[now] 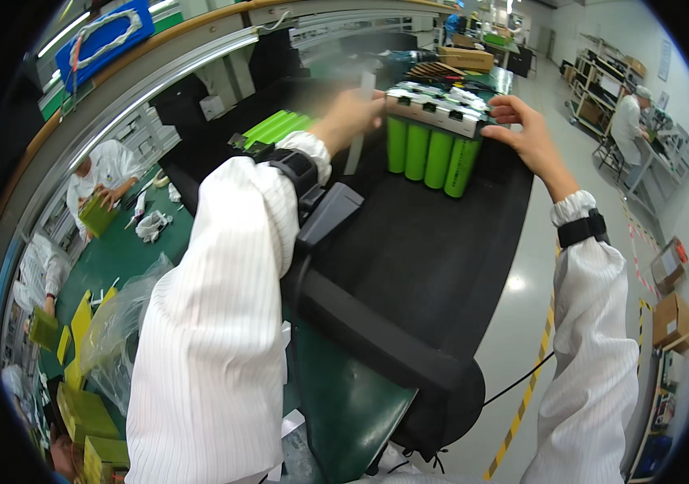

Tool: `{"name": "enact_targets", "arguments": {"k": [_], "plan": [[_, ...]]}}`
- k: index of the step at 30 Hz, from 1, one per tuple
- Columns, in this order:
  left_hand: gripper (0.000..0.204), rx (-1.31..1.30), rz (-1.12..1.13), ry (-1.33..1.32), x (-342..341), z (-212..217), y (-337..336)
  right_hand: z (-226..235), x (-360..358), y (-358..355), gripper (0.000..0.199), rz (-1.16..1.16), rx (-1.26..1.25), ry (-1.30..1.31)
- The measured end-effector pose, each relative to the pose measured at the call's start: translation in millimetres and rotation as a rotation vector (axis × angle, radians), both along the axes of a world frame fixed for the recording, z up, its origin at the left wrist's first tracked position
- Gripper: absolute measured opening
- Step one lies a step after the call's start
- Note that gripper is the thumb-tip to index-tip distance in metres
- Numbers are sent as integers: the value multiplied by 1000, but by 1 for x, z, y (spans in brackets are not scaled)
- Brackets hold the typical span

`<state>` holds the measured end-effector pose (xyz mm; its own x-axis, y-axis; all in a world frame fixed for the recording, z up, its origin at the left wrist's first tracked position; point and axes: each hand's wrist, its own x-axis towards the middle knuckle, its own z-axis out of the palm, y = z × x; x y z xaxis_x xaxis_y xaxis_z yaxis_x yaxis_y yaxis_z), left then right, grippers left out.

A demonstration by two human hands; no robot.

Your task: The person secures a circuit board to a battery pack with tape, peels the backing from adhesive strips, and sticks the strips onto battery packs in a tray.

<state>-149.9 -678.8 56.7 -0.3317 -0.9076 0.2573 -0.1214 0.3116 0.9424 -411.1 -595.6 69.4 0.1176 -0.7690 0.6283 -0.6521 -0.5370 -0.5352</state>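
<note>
A battery pack (pixel 433 153) of bright green cylindrical cells stands on the black mat (pixel 409 250), a pale holder with metal strips across its top. My right hand (pixel 526 133) grips the pack's right end, thumb low on the side and fingers near the top edge. At the pack's left end is my left hand (pixel 348 117), fingers curled and somewhat blurred. A translucent white strip (pixel 355 155) shows above and below those fingers and appears pinched in them. More green cells (pixel 276 127) lie left of my left wrist, partly behind the sleeve.
Behind the pack lie a power drill (pixel 405 58), tools and a cardboard box (pixel 467 59). A grey angular object (pixel 332 214) sits beside my left forearm. Co-workers (pixel 106 181) handle yellow-green blocks at the green table on the left. A rail (pixel 159 77) crosses the upper left.
</note>
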Motion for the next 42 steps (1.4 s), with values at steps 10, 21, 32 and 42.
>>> {"name": "enact_targets", "arguments": {"k": [10, 21, 32, 42], "plan": [[20, 1, 13, -54, 8, 6, 3, -4, -1, 2, 38, 35, 9, -53], [7, -49, -36, -84, 12, 7, 2, -8, -6, -1, 40, 145, 135, -151], [7, 28, -13, 17, 4, 4, -1, -4, -3, 4, 46, 78, 153, -98], [34, 40, -3, 65, -3, -1, -3, -3, -12, -3, 57, 165, 190, -121]]}}
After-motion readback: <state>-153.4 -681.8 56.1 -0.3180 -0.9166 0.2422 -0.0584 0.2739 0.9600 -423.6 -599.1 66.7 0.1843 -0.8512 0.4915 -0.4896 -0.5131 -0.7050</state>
